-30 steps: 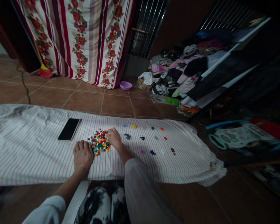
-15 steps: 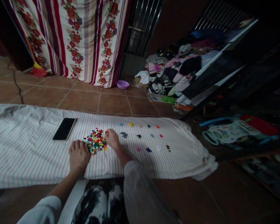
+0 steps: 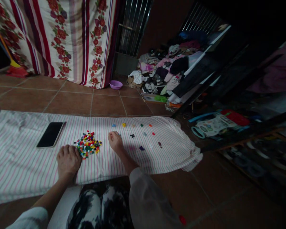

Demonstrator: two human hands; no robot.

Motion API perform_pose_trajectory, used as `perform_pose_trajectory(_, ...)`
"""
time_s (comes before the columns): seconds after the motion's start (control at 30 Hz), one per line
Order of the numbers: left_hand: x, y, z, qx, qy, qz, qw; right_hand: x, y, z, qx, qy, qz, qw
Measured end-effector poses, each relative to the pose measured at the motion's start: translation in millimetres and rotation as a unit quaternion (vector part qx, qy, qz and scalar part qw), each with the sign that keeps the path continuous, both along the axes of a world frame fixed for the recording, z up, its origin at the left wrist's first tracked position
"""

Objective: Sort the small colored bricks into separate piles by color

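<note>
A mixed pile of small coloured pieces (image 3: 88, 144), like tiny beads or bricks, lies on the striped cloth (image 3: 21, 165). Against the pile's left edge rests my left hand (image 3: 68, 159), flat with fingers stretched out. My right hand (image 3: 114, 140) is right of the pile, fingers pinched together; whatever they hold is too small to see. It hides most of a grey cluster. Beyond it are small sorted clusters, among them yellow pieces (image 3: 124, 125), black pieces (image 3: 132, 135), dark blue pieces (image 3: 141, 148), red pieces (image 3: 153, 133) and brown pieces (image 3: 160, 144).
A phone (image 3: 51, 135) lies on the cloth left of the pile. Past the far edge, a purple basin (image 3: 116, 84) stands on the tiled floor near a floral curtain (image 3: 72, 41). Heaped clothes (image 3: 166, 66) and a rack (image 3: 248, 136) are to the right.
My right hand has moved away from the pile's right edge towards the sorted clusters, now covering the grey one. My left hand stays by the pile. The view has turned to the right.
</note>
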State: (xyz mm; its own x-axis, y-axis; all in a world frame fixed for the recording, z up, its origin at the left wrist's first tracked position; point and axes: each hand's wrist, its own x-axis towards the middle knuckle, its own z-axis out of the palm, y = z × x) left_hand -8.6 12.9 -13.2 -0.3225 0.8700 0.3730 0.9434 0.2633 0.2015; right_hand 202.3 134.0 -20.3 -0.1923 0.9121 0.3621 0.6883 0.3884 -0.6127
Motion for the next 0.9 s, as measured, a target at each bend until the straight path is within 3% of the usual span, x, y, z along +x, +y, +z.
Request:
perform_pose_trajectory(0.3, 0.4, -1.0, -0.8, -0.001, -0.008, 0.002, 1.0, 96.2, -8.6, 6.8, 0.078, 0.061, -0.098, 0.99)
perform_pose_trajectory(0.53, 2.0, -2.7, 3.8, -0.01, 0.014, 0.003, 1.0, 194.2, -36.9, -7.5, 0.106, 0.08, -0.265, 0.955)
perform_pose_trajectory(0.67, 3.1, -2.8, 5.0, -0.015, 0.02, 0.004, 1.0, 250.1, -53.7, -18.1, 0.108, 0.043, -0.346, 0.931)
perform_pose_trajectory(0.77, 3.1, -2.4, 4.5, -0.013, 0.019, 0.01, 1.0, 276.4, -61.2, -22.1, 0.07, -0.002, -0.404, 0.912)
perform_pose_trajectory(0.9, 2.7, -1.8, 4.5, -0.024, 0.019, 0.011, 0.999, 284.5, -62.6, -16.2, -0.055, -0.075, -0.448, 0.889)
